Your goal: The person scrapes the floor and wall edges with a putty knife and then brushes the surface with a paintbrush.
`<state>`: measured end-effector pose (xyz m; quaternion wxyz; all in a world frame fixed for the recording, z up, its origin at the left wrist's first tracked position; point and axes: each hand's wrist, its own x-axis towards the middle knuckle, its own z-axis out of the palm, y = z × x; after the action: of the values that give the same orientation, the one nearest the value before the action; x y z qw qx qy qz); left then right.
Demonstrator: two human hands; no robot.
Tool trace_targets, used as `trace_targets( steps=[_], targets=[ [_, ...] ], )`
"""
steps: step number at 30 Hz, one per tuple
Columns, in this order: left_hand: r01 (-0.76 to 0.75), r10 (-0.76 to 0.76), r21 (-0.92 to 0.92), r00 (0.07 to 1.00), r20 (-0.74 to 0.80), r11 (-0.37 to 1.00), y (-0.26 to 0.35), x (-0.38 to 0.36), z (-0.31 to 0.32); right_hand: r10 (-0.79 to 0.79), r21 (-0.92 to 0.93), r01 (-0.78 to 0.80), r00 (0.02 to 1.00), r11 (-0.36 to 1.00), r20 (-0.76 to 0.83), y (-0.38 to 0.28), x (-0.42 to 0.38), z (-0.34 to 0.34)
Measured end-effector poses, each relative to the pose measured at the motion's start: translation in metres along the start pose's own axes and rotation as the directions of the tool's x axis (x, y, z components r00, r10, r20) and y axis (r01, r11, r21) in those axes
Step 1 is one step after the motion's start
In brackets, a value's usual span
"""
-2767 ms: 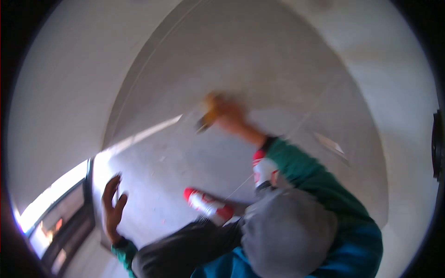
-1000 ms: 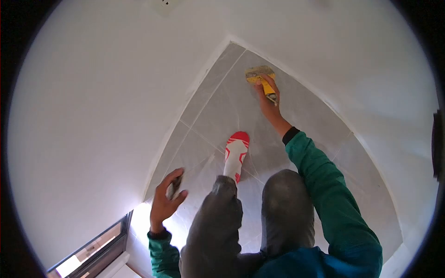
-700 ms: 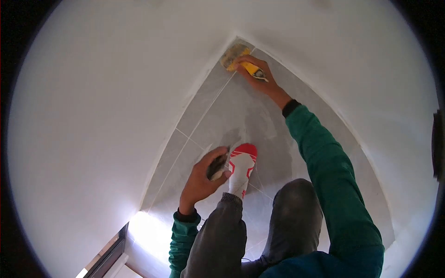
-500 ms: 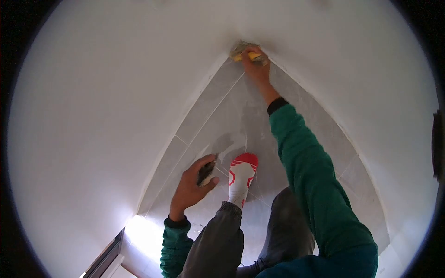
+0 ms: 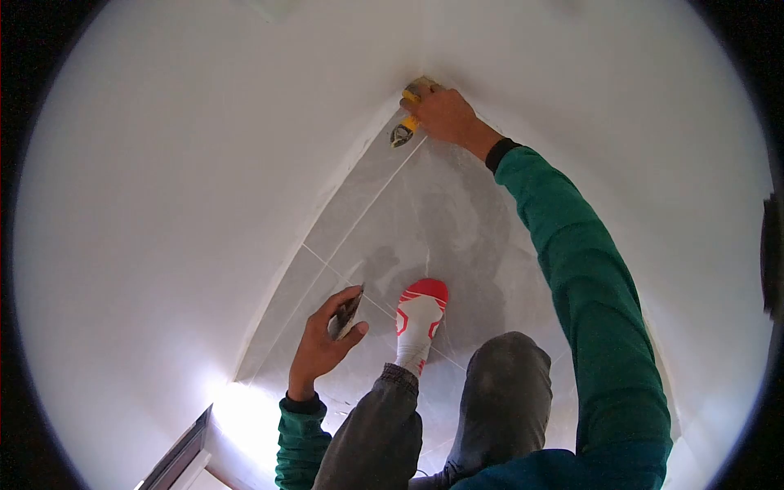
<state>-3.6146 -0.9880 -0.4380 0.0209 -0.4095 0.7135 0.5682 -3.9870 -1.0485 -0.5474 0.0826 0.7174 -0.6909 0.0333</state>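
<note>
At the corner where two white walls meet the floor, my right hand (image 5: 445, 114) is closed around a yellow-and-black handled tool (image 5: 402, 132). One rounded, dark end of it sticks out below my fingers, over the floor tile by the left wall. Its other end is right at the corner, partly covered by my fingers. Nearer to me, my left hand (image 5: 318, 343) holds a dark, flat piece with a pale edge (image 5: 346, 315) between thumb and fingers, above the floor; I cannot tell its kind.
Grey tiles (image 5: 367, 196) with pale joints cover the floor, with darker smudges in the middle. White walls (image 5: 180, 204) rise on both sides. My foot in a white-and-red sock (image 5: 420, 314) stands between my hands. Bright light falls at lower left, beside a dark frame edge (image 5: 184, 449).
My right hand has turned at the corner, so the tool's dark end now points down to the left. My left hand has shifted slightly down and left with the dark piece.
</note>
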Motion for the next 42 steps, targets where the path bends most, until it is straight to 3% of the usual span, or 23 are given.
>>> trace_targets(
  steps=[3, 4, 6, 10, 12, 13, 15, 16, 18, 19, 23, 24, 26, 27, 29, 30, 31, 32, 34, 36, 38, 40, 42],
  targets=[
    [0.022, -0.022, 0.042, 1.000, 0.009, 0.999, 0.001, 0.000, 0.000, -0.030, 0.045, 0.045, 0.958, 0.998, -0.286, 0.002, -0.001, 0.024],
    [0.018, -0.019, 0.044, 1.000, 0.022, 0.999, 0.003, -0.001, 0.000, -0.020, 0.042, 0.033, 0.960, 0.999, -0.280, -0.003, 0.002, 0.029],
    [0.025, -0.025, 0.048, 1.000, -0.013, 0.999, 0.006, -0.004, -0.002, 0.210, -0.154, -0.173, 0.940, 0.973, 0.269, -0.022, 0.022, 0.021],
    [0.045, -0.044, 0.019, 0.999, -0.028, 0.999, -0.009, -0.014, -0.003, 0.254, 0.050, -0.272, 0.939, 0.961, 0.231, -0.028, 0.022, 0.003],
    [0.056, -0.056, -0.014, 0.998, -0.017, 0.998, -0.013, -0.017, -0.003, 0.110, 0.108, -0.093, 0.979, 0.990, -0.170, -0.019, 0.010, 0.013],
    [0.039, -0.039, -0.015, 0.999, -0.017, 0.999, -0.011, -0.011, -0.003, 0.111, 0.093, -0.096, 0.978, 0.991, -0.178, -0.011, 0.013, 0.017],
    [0.123, -0.123, -0.028, 0.992, 0.022, 0.992, -0.002, -0.015, 0.000, 0.083, 0.017, -0.087, 0.982, 0.996, 0.172, -0.010, 0.010, 0.013],
    [0.129, -0.128, -0.026, 0.991, 0.036, 0.991, 0.000, -0.015, 0.002, 0.092, 0.020, -0.098, 0.979, 0.995, 0.184, -0.012, 0.007, 0.014],
    [0.079, -0.079, 0.034, 0.997, 0.011, 0.996, 0.006, -0.009, 0.004, 0.169, 0.059, -0.159, 0.944, 0.986, -0.282, -0.007, 0.003, 0.016],
    [0.069, -0.070, 0.036, 0.997, 0.027, 0.997, 0.009, -0.008, 0.005, 0.181, 0.050, -0.174, 0.944, 0.983, -0.277, -0.003, -0.007, 0.014],
    [0.052, -0.052, -0.014, 0.999, 0.000, 0.999, 0.007, -0.015, 0.004, 0.393, 0.164, -0.396, 0.918, 0.903, 0.056, -0.004, -0.089, -0.014],
    [0.063, -0.064, -0.039, 0.998, -0.028, 0.997, 0.003, -0.017, 0.005, 0.398, 0.263, -0.379, 0.917, 0.887, -0.022, -0.004, -0.135, -0.023],
    [0.068, -0.070, -0.052, 0.997, -0.032, 0.996, -0.002, -0.022, 0.002, 0.452, 0.035, -0.454, 0.890, 0.890, 0.054, -0.012, -0.222, -0.038],
    [0.084, -0.086, -0.058, 0.996, -0.031, 0.995, -0.007, -0.026, -0.002, 0.540, -0.066, -0.545, 0.794, 0.836, 0.280, -0.015, -0.252, -0.047],
    [0.108, -0.114, -0.096, 0.992, -0.053, 0.989, -0.017, -0.032, -0.004, 0.671, -0.144, -0.779, 0.412, 0.611, 0.617, -0.022, -0.237, -0.098],
    [0.106, -0.111, -0.117, 0.993, -0.036, 0.987, -0.020, -0.032, -0.005, 0.648, -0.125, -0.770, 0.424, 0.626, 0.632, -0.027, -0.230, -0.089],
    [0.125, -0.131, -0.110, 0.990, -0.047, 0.986, -0.022, -0.033, -0.004, 0.622, 0.257, -0.688, 0.724, 0.679, 0.299, -0.028, -0.221, -0.079],
    [0.130, -0.133, -0.067, 0.990, -0.038, 0.989, -0.024, -0.033, -0.004, 0.585, 0.543, -0.431, 0.799, 0.720, -0.140, -0.027, -0.210, -0.068],
    [0.125, -0.124, 0.009, 0.990, -0.062, 0.992, -0.023, -0.031, -0.003, 0.544, 0.668, -0.326, 0.827, 0.669, -0.142, -0.026, -0.146, -0.043],
    [0.131, -0.128, 0.028, 0.989, -0.076, 0.991, -0.025, -0.032, -0.006, 0.409, 0.416, -0.274, 0.869, 0.867, -0.279, -0.020, -0.087, -0.009],
    [0.144, -0.141, 0.036, 0.987, -0.082, 0.989, -0.027, -0.038, -0.007, 0.552, 0.318, -0.531, 0.833, 0.786, 0.027, -0.024, -0.037, 0.022],
    [0.123, -0.122, 0.004, 0.989, -0.085, 0.992, -0.023, -0.045, -0.012, 0.624, 0.334, -0.569, 0.777, 0.752, -0.083, -0.066, -0.020, 0.046],
    [0.079, -0.084, -0.041, 0.989, -0.121, 0.996, -0.019, -0.054, -0.018, 0.392, 0.392, -0.324, 0.914, 0.861, -0.107, -0.155, -0.036, 0.043]
  ],
)
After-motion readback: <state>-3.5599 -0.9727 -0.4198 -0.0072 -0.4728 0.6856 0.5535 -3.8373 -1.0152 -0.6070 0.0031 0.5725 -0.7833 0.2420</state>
